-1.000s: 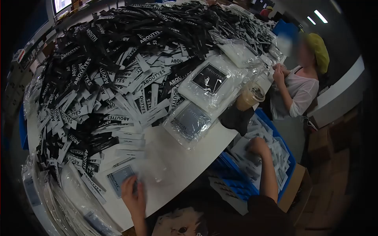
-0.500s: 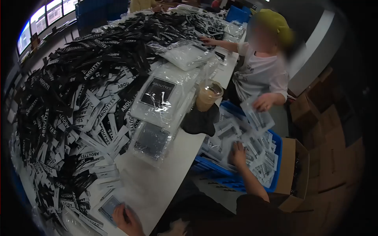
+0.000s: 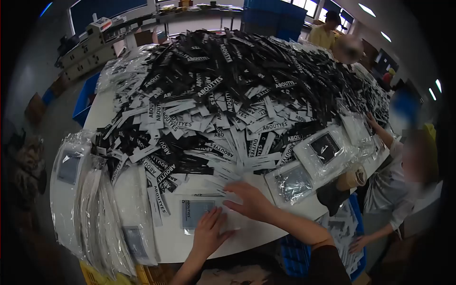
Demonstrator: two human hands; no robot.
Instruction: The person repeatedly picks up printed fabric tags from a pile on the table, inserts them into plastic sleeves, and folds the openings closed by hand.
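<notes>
A small flat grey packet [image 3: 197, 209] printed ABOUTYES lies on the white table in front of me. The fingers of my left hand [image 3: 210, 232] rest flat on its right side, thumb spread apart. Just above and to the right, my right hand [image 3: 251, 202] hangs over the table, thumb and fingers apart at the near edge of the strip pile. A pale strip [image 3: 202, 193] lies close to its fingertips. Black and white ABOUTYES strips [image 3: 209, 85] form a big heap beyond both hands.
Clear bags [image 3: 126, 209] with grey cards stand at the left. More bags [image 3: 289, 183], a drink cup [image 3: 352, 176] and a dark cloth [image 3: 332, 194] lie right. Below sits a blue crate [image 3: 358, 228] of packets, where a co-worker's hand [image 3: 359, 243] reaches in.
My view has swung left from the crate to the table. My right hand has left the crate's packets and come over beside the strips. My left hand stays at the grey packet.
</notes>
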